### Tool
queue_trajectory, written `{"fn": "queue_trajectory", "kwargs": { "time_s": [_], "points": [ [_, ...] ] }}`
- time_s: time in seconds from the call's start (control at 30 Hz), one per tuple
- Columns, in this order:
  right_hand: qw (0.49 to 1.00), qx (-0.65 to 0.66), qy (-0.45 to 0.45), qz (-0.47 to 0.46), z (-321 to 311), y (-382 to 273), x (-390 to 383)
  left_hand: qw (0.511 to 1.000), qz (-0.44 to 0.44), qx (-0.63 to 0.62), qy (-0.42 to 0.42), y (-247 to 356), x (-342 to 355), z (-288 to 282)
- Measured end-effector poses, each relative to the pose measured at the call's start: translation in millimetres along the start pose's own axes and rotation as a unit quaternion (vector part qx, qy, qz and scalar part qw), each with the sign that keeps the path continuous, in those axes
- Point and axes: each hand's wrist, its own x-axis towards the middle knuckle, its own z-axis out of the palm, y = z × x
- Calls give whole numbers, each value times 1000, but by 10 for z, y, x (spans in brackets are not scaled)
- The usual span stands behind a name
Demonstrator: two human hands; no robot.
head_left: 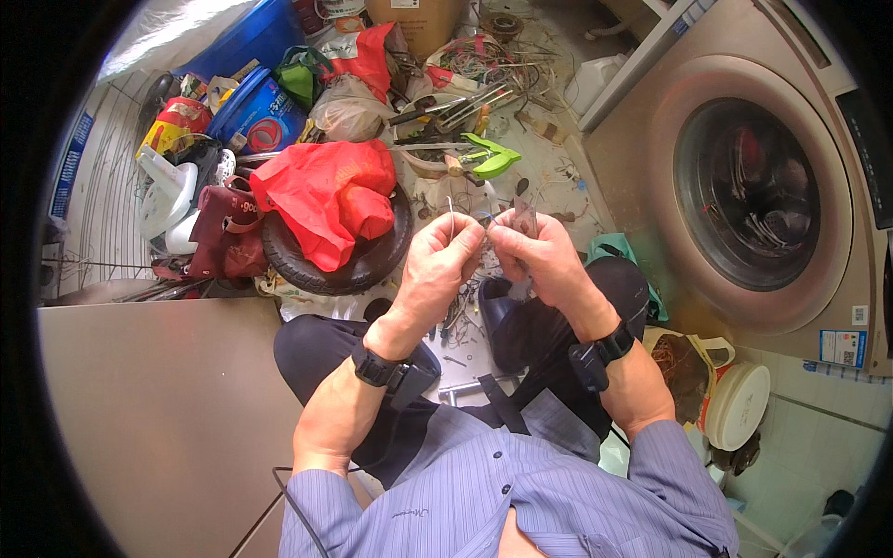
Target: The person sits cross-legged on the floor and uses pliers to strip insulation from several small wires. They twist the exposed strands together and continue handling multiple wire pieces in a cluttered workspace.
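Thin wire (452, 208) points to 12 from pinching left hand (435, 259); I see right hand (549, 260), at 3, pinching dark strip (526, 219).

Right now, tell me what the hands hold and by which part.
The left hand pinches a thin wire-like piece below its upright tip; the right hand holds a flat brownish piece, exactly where I cannot tell.

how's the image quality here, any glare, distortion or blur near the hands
Head view: black fisheye rim, straight edges bending toward it; head view, glare washes out the shiny sheeting upper left; head view, left hand and right hand look brightly lit, fairly sharp, but the small piece between them is too fine to identify
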Motion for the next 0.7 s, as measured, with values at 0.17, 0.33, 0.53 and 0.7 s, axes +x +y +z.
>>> {"fn": "queue_trajectory", "kwargs": {
  "time_s": [0.17, 0.33, 0.53, 0.7],
  "points": [
    [991, -12, 121, -46, 9, 12, 13, 1000, 5, 26, 8, 28, -16, -34],
    [987, 17, 154, -31, -112, -36, 7, 999, 17, 12, 46, 21, 31, -236],
    [975, 28, 205, -82, -380, -151, -40, 993, 12, 28, 113, -59, 107, -678],
    [977, 27, 191, -86, -479, -175, -95, 989, -28, 67, 130, -156, 88, -828]
  ]
}}
